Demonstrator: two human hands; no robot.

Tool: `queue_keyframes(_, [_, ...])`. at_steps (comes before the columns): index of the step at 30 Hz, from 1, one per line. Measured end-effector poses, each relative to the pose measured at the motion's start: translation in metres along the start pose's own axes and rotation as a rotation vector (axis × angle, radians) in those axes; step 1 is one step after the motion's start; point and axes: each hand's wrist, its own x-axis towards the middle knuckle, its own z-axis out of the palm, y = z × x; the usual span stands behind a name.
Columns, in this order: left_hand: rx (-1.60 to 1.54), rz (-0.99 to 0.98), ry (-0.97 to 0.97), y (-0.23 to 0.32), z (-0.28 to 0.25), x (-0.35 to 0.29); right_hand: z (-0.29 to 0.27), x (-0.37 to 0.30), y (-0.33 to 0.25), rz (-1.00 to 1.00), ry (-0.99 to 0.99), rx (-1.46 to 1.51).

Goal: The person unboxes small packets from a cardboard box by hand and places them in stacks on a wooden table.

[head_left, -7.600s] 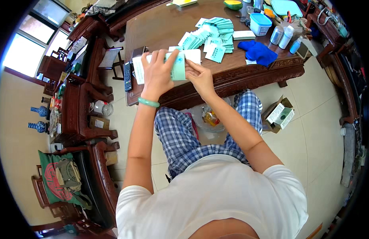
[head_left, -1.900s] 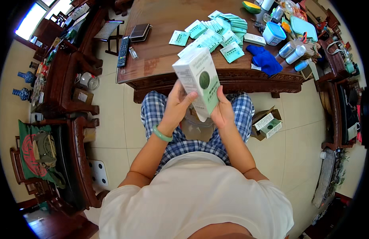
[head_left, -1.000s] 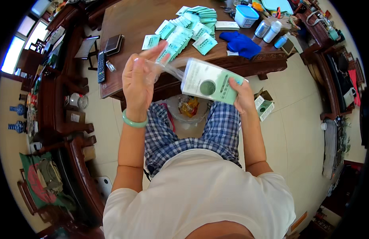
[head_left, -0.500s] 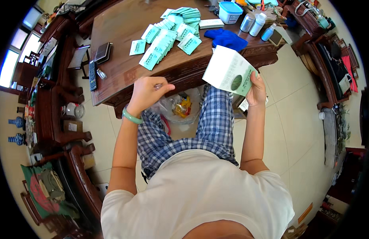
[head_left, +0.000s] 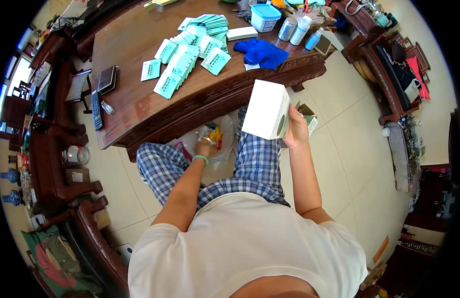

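Note:
A white box [head_left: 264, 110] with a green printed side stands tilted in my right hand [head_left: 296, 130], thumb on one side of it. My left hand [head_left: 204, 148], a pale green bangle on its wrist, reaches down between my knees to the clear plastic bag [head_left: 190, 140]. Yellow and red scraps [head_left: 216, 136] lie in that bag, just beyond the hand. Its fingers are hidden, so what they do there cannot be made out. On the table, a spread heap of mint-green flat packets [head_left: 180, 64] lies ahead of both hands.
The wooden table [head_left: 131, 74] carries a blue cloth [head_left: 262, 53], a blue-lidded tub [head_left: 264, 19], several bottles [head_left: 300, 31], a slim white box [head_left: 242, 33] and a remote control [head_left: 96, 110]. An open carton [head_left: 305, 116] stands on the floor beyond my right hand.
My left hand has dropped from beside the table edge down to the plastic bag. The white box has turned in my right hand and moved lower and left in view. The view has shifted.

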Motion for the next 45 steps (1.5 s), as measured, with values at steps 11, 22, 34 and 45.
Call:
queue_keyframes(11, [0.501, -0.081, -0.158, 0.019, -0.075, -0.022, -0.007, 0.009, 0.015, 0.117, -0.061, 0.157])
queue_keyframes(22, [-1.013, 0.889, 0.108, 0.224, -0.295, -0.161, 0.028, 0.033, 0.09, 0.283, 0.187, -0.091])
queue_keyframes(34, [-0.295, 0.755, 0.701, 0.212, -0.317, -0.182, 0.105, 0.032, 0.09, 0.036, -0.13, -0.814])
queue_keyframes(45, [-0.136, 0.89, 0.697, 0.22, -0.324, -0.186, 0.14, 0.038, 0.095, 0.146, -0.293, -1.122])
